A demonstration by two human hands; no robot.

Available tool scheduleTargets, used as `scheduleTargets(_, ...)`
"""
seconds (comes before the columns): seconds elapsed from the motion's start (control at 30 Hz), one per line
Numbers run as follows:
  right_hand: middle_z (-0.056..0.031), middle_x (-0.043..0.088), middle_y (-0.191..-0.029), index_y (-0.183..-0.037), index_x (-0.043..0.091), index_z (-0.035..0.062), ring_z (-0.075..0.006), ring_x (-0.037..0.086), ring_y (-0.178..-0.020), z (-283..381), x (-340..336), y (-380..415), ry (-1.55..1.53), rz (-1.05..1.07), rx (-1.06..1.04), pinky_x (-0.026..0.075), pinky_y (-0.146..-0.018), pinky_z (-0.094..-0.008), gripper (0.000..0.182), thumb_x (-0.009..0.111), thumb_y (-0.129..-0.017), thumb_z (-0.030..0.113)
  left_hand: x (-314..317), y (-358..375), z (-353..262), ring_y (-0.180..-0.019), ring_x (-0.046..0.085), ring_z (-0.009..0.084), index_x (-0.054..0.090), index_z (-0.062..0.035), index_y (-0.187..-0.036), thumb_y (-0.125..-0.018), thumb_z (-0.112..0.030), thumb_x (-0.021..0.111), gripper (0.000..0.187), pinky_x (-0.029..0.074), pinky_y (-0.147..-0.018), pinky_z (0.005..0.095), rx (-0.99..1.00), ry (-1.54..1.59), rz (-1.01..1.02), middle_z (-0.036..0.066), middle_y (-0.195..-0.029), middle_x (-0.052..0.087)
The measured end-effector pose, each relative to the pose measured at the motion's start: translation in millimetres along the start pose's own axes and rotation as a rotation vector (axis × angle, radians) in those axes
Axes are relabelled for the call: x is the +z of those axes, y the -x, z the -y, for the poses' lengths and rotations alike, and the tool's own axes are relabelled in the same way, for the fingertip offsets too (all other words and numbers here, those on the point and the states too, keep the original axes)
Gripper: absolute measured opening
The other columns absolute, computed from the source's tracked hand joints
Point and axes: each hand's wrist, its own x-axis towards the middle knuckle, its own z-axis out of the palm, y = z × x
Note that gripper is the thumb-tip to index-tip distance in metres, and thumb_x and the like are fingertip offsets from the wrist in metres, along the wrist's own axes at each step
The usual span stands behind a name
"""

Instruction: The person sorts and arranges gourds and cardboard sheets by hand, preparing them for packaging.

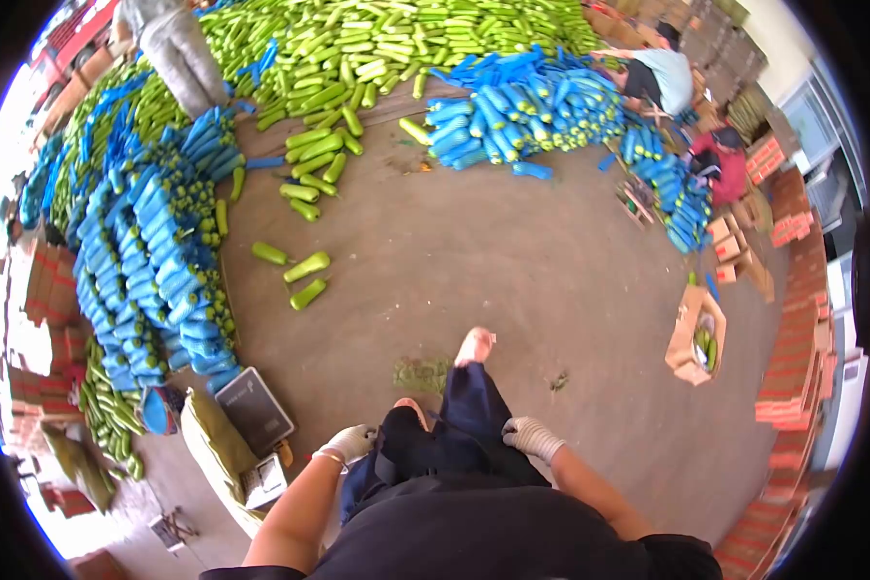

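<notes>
My left hand (353, 443), in a pale knitted glove, is beside my left thigh with its fingers curled on the dark trousers (472, 401). On the other side, my right hand (533, 438) wears a similar glove, and its bent fingers pinch the trouser cloth. One foot (476, 346) is stretched forward on the brown floor. Ahead to the left, three loose green gourds lie on the floor, one of them a pale gourd (307, 267). Neither hand touches a gourd.
Blue-netted gourds (150, 261) are stacked at left, with more netted gourds (527, 111) ahead. A large loose gourd pile (387, 39) lies behind. A standing person (179, 58) is upper left; two crouching people (665, 77) are right. An open carton (686, 333) and a dark box (253, 411) flank me.
</notes>
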Motion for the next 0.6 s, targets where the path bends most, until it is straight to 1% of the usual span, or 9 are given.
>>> scheduleTargets(0.03, -0.0162, 0.065, -0.097, -0.104, 0.063, 0.0072, -0.0287, 0.062, -0.091, 79, -24, -87, -0.034, 0.024, -0.098, 0.047, -0.082, -0.0370, 0.032, 0.062, -0.077, 0.025, -105, -22, 45, -0.106, 0.057, 0.0296, 0.057, -0.0046, -0.115, -0.087, -0.019, 0.048, 0.033, 0.042, -0.089, 0.0362, -0.080, -0.044, -0.056, 0.019, -0.112, 0.060)
scheduleTargets(0.1, -0.0162, 0.065, -0.095, -0.103, 0.063, 0.0049, -0.0288, 0.062, -0.088, 76, -77, -87, -0.096, 0.132, -0.192, 0.048, -0.079, -0.0359, 0.027, 0.061, -0.079, 0.019, -93, -67, 52, -0.105, 0.055, 0.0353, 0.060, -0.0068, -0.112, -0.085, -0.031, 0.049, 0.038, 0.042, -0.091, 0.0381, -0.019, -0.014, 0.077, 0.020, -0.109, 0.060)
scheduleTargets(0.17, -0.0158, 0.066, -0.094, -0.102, 0.062, 0.0015, -0.0283, 0.063, -0.087, 105, -137, -94, 0.076, 0.102, -0.258, 0.048, -0.080, -0.0345, 0.025, 0.058, -0.080, 0.012, -100, -90, 32, -0.106, 0.055, 0.0357, 0.059, -0.0086, -0.115, -0.085, -0.031, 0.049, 0.039, 0.043, -0.091, 0.0385, -0.034, 0.115, 0.040, 0.020, -0.110, 0.060)
scheduleTargets(0.23, -0.0151, 0.066, -0.095, -0.102, 0.062, 0.0011, -0.0285, 0.062, -0.088, 125, -182, -124, 0.012, 0.151, -0.312, 0.048, -0.081, -0.0353, 0.025, 0.058, -0.080, 0.012, -132, -80, -8, -0.106, 0.055, 0.0355, 0.056, -0.0105, -0.120, -0.084, -0.030, 0.050, 0.041, 0.043, -0.090, 0.0393, -0.215, 0.163, -0.179, 0.020, -0.109, 0.060)
scheduleTargets(0.3, -0.0147, 0.066, -0.096, -0.103, 0.062, 0.0020, -0.0280, 0.062, -0.090, 164, -231, -143, 0.044, 0.232, -0.284, 0.048, -0.081, -0.0352, 0.026, 0.057, -0.080, 0.013, -166, -68, -45, -0.104, 0.057, 0.0342, 0.053, -0.0094, -0.123, -0.083, -0.026, 0.053, 0.043, 0.045, -0.088, 0.0385, -0.300, 0.284, -0.223, 0.021, -0.108, 0.061)
scheduleTargets(0.37, -0.0147, 0.066, -0.096, -0.103, 0.062, 0.0031, -0.0281, 0.062, -0.090, 193, -269, -171, 0.287, 0.398, -0.345, 0.047, -0.081, -0.0355, 0.026, 0.057, -0.081, 0.017, -158, -74, -28, -0.092, 0.062, 0.0207, 0.054, -0.0036, -0.120, -0.083, -0.011, 0.055, 0.038, 0.048, -0.077, 0.0295, -0.103, 0.582, -0.362, 0.012, -0.098, 0.066)
scheduleTargets(0.43, -0.0153, 0.066, -0.095, -0.102, 0.062, 0.0038, -0.0286, 0.062, -0.089, 220, -292, -199, 0.349, 0.481, -0.322, 0.047, -0.080, -0.0359, 0.027, 0.056, -0.081, 0.019, -196, -35, -58, -0.070, 0.059, 0.0168, 0.056, -0.0080, -0.121, -0.082, -0.015, 0.055, 0.040, 0.049, -0.063, 0.0302, -0.271, 0.845, -0.234, 0.009, -0.081, 0.062)
scheduleTargets(0.5, -0.0159, 0.065, -0.094, -0.101, 0.062, 0.0038, -0.0299, 0.062, -0.088, 248, -301, -226, 0.540, 0.589, -0.373, 0.047, -0.079, -0.0367, 0.027, 0.056, -0.081, 0.021, -204, -5, -62, -0.065, 0.049, 0.0069, 0.056, -0.0081, -0.121, -0.084, -0.009, 0.055, 0.037, 0.044, -0.056, 0.0239, -0.253, 1.214, -0.098, -0.001, -0.078, 0.056)
scheduleTargets(0.6, -0.0151, 0.065, -0.092, -0.100, 0.063, 0.0071, -0.0301, 0.062, -0.086, 285, -301, -265, 0.558, 0.683, -0.397, 0.048, -0.078, -0.0371, 0.028, 0.056, -0.080, 0.026, -184, 1, -39, -0.068, 0.046, 0.0044, 0.057, -0.0049, -0.119, -0.088, -0.006, 0.052, 0.031, 0.042, -0.060, 0.0199, -0.154, 1.424, -0.155, -0.005, -0.084, 0.055)
